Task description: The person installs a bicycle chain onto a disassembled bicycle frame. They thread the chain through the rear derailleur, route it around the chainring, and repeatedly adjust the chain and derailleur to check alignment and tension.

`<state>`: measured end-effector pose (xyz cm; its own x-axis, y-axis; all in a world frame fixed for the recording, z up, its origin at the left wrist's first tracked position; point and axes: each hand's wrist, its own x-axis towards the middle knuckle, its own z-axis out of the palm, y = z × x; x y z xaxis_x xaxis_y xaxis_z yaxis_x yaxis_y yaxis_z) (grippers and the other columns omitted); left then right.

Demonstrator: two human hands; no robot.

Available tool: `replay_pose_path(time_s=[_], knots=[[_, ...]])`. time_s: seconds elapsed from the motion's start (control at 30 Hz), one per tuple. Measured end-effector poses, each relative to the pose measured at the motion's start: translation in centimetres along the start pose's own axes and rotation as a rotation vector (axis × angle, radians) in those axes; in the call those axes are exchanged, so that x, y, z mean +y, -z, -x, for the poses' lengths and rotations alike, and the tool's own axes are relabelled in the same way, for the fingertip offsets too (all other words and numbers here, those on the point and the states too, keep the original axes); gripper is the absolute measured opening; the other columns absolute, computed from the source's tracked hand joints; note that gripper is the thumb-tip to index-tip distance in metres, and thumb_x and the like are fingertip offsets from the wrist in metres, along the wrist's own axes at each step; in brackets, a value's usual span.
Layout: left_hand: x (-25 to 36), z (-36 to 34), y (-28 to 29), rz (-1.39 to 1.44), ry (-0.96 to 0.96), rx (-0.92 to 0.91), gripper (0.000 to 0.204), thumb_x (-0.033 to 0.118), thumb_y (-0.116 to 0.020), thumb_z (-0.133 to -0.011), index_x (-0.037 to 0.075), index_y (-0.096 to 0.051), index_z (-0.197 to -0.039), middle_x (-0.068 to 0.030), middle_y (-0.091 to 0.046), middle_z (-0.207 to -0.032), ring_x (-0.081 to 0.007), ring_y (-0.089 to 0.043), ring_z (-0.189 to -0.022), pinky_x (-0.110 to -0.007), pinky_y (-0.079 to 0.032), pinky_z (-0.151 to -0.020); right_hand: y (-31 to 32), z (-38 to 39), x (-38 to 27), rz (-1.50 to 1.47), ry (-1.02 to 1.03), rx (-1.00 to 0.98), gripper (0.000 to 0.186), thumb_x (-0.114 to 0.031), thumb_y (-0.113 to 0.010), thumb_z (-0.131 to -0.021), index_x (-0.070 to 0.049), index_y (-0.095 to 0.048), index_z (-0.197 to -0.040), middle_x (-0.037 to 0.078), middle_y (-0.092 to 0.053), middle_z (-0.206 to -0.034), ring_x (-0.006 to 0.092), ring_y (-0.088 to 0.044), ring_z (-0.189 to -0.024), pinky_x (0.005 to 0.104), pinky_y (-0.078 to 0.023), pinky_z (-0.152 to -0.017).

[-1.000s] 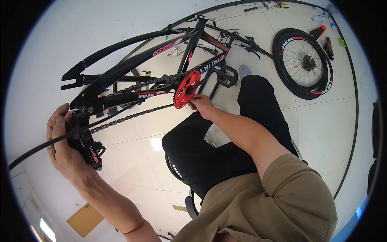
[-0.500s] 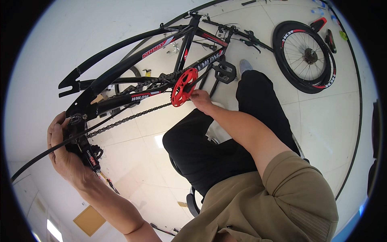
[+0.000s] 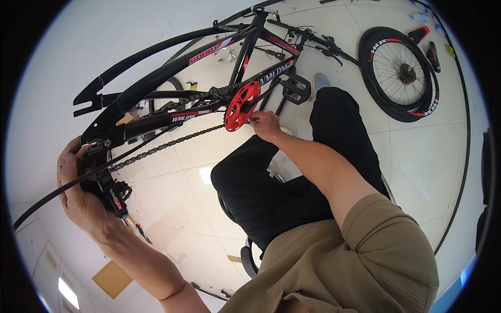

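Observation:
A black bicycle frame (image 3: 172, 70) with red and white decals lies across the upper left. My left hand (image 3: 78, 193) wraps round the black derailleur (image 3: 110, 188) at the frame's rear end, fingers on its far side. A black cable (image 3: 42, 206) crosses that hand. A chain (image 3: 167, 146) runs from there toward the red chainring (image 3: 237, 115), beside a black pedal (image 3: 296, 89). My right hand (image 3: 266, 125) is closed at the chainring's lower right edge, fingertips together on something small that I cannot make out.
My black-trousered legs (image 3: 245, 193) are below the frame. A loose wheel with cassette (image 3: 396, 62) lies at upper right, near a red and black saddle (image 3: 417, 34). Handlebars with cables (image 3: 329, 49) lie behind the frame. A yellow board (image 3: 112, 279) shows at lower left.
My view has shifted slightly. The frame's rear and my left hand appear a little farther left, and my right hand slightly higher. Both hands keep their places on the bicycle.

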<state>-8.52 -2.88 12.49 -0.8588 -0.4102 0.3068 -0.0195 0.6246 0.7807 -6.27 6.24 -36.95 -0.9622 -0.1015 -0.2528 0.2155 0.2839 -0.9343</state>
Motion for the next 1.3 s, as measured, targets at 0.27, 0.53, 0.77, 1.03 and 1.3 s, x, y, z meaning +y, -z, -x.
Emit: replay_pose_path(time_s=[0.27, 0.53, 0.77, 1.03, 1.3], knots=[[-0.2, 0.2, 0.3, 0.023, 0.01, 0.001, 0.033, 0.02, -0.056, -0.094, -0.007, -0.064, -0.112, -0.0142, -0.07, -0.088, -0.0152, -0.068, -0.077, -0.022, -0.057, -0.073, 0.0, -0.4, 1.4, -0.014, -0.017, -0.075, 0.017, -0.015, -0.07, -0.077, -0.006, -0.069, -0.091, 0.014, -0.07, -0.089, 0.0332, -0.065, -0.091, 0.0442, -0.049, -0.081], [-0.7, 0.1, 0.9, 0.026, 0.031, -0.005, 0.035, 0.026, -0.06, -0.096, -0.004, -0.065, -0.114, -0.01, -0.07, -0.092, -0.0132, -0.066, -0.081, -0.022, -0.057, -0.072, 0.1, -0.3, 2.6, -0.14, -0.255, -0.046, 0.019, -0.015, -0.063, -0.08, -0.003, -0.068, -0.092, 0.02, -0.07, -0.093, 0.0362, -0.067, -0.092, 0.0422, -0.051, -0.081], [-0.7, -0.1, 0.4, -0.012, 0.019, 0.043, 0.036, 0.024, -0.058, -0.095, -0.005, -0.064, -0.114, -0.0137, -0.071, -0.091, -0.0154, -0.068, -0.08, -0.023, -0.055, -0.073, -0.7, -0.4, 4.9, -0.114, -0.262, -0.112, 0.02, -0.013, -0.061, -0.079, -0.003, -0.069, -0.094, 0.02, -0.07, -0.093, 0.0362, -0.067, -0.093, 0.0425, -0.05, -0.083], [-0.9, 0.1, 1.2, -0.031, 0.059, 0.138, 0.036, 0.027, -0.057, -0.094, -0.004, -0.065, -0.112, -0.013, -0.069, -0.094, -0.0157, -0.066, -0.086, -0.025, -0.055, -0.076, -0.5, -0.2, 4.9, -0.187, -0.436, -0.156, 0.017, -0.012, -0.059, -0.082, -0.003, -0.068, -0.094, 0.017, -0.069, -0.087, 0.0313, -0.068, -0.089, 0.0417, -0.052, -0.078], [-1.1, -0.2, 1.3, -0.001, 0.061, 0.209, 0.039, 0.029, -0.059, -0.094, -0.005, -0.064, -0.112, -0.0137, -0.065, -0.093, -0.0169, -0.064, -0.084, -0.026, -0.055, -0.072, -0.4, -0.3, 4.0, -0.858, -1.01, -0.284, 0.023, -0.011, -0.054, -0.094, -0.004, -0.052, -0.116, 0.011, -0.056, -0.107, 0.0296, -0.063, -0.091, 0.0445, -0.058, -0.079]])
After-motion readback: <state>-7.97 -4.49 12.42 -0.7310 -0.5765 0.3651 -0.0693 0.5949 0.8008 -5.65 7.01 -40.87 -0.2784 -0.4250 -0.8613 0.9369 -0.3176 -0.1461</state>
